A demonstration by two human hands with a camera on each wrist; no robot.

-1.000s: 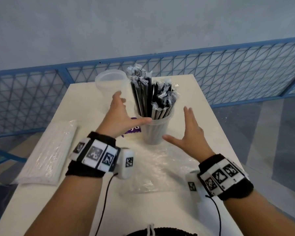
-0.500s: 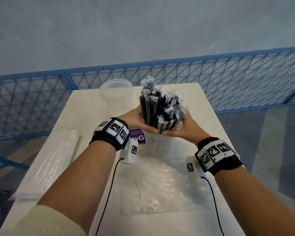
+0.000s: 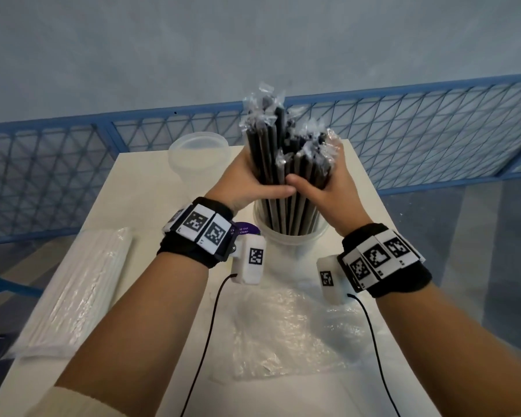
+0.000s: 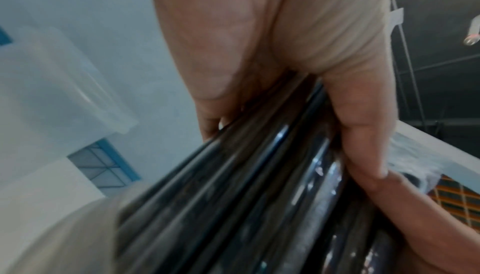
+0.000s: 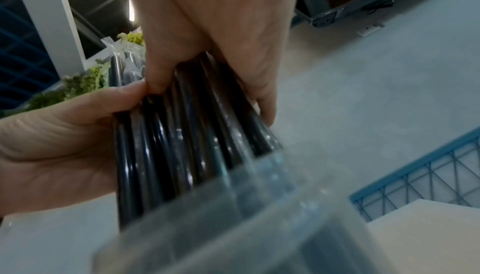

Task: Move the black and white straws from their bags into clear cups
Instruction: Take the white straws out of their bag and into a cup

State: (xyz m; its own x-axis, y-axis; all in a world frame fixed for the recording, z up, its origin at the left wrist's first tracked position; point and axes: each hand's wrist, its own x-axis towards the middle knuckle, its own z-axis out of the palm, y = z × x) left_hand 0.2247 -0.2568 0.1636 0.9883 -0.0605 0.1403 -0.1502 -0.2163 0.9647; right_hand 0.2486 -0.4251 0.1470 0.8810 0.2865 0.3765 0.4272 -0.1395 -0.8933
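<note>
On the white table point(image 3: 151, 188), left hand point(image 3: 241, 182) and right hand point(image 3: 328, 188) clasp black straws point(image 3: 286, 164) above their cup point(image 3: 289, 239).

The head camera looks forward and down from above the forearms, taking in the whole table point(image 3: 139, 188) with the fence behind. Each wrist camera looks along its palm from very close. All three views share the black straws point(image 3: 286, 164) point(image 4: 233, 206) point(image 5: 168, 144) standing in the cup point(image 3: 289, 236) point(image 5: 233, 227).
</note>
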